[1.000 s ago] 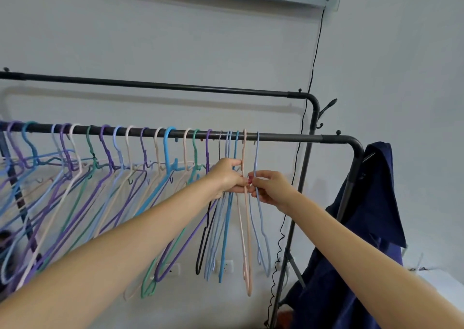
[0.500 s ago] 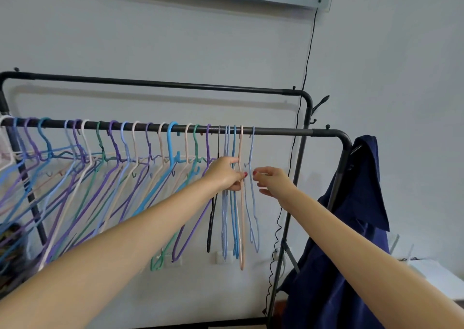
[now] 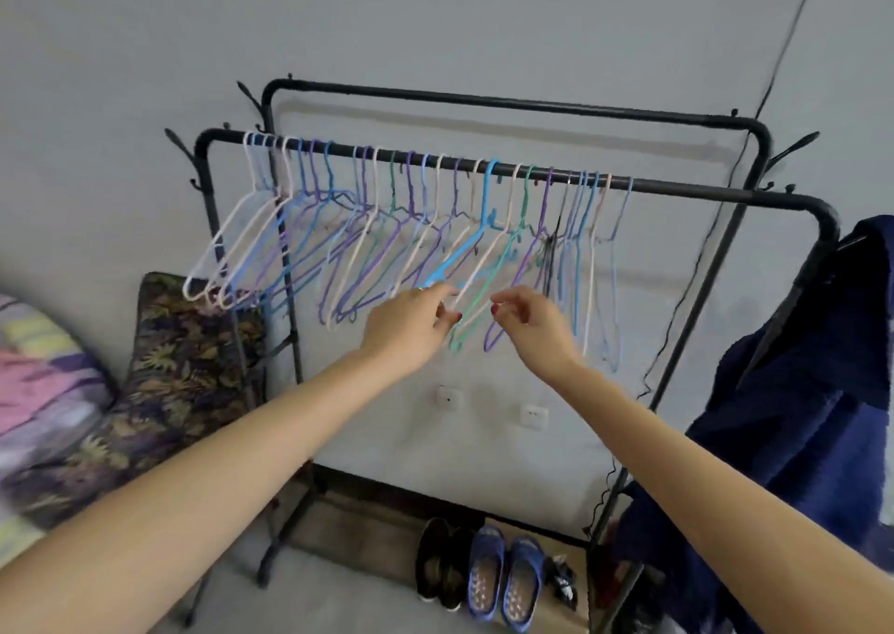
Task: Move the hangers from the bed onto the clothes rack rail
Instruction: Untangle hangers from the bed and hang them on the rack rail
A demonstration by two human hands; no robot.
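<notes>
Several thin hangers (image 3: 367, 246) in white, purple, blue, green and peach hang in a row on the front rail (image 3: 677, 187) of a black clothes rack. The last few at the right end hang straight down. Both my hands are stretched out in front of the row's lower ends. My left hand (image 3: 413, 326) has loosely curled fingers close to a bright blue hanger (image 3: 464, 251) and holds nothing. The fingers of my right hand (image 3: 532, 328) are also loosely curled, with nothing between them. The frame is slightly blurred.
A second, higher rail (image 3: 532, 104) runs behind. A dark blue garment (image 3: 798, 416) hangs off the rack's right end. The bed (image 3: 43, 391) and a leaf-patterned pillow (image 3: 184, 372) lie at the left. Blue shoes (image 3: 503, 580) and black shoes (image 3: 440, 566) sit on the floor.
Both hands have let go of the hangers at the rail's right end and drawn back and down. The view has pulled away and tilted down, showing the whole rack, bed and floor.
</notes>
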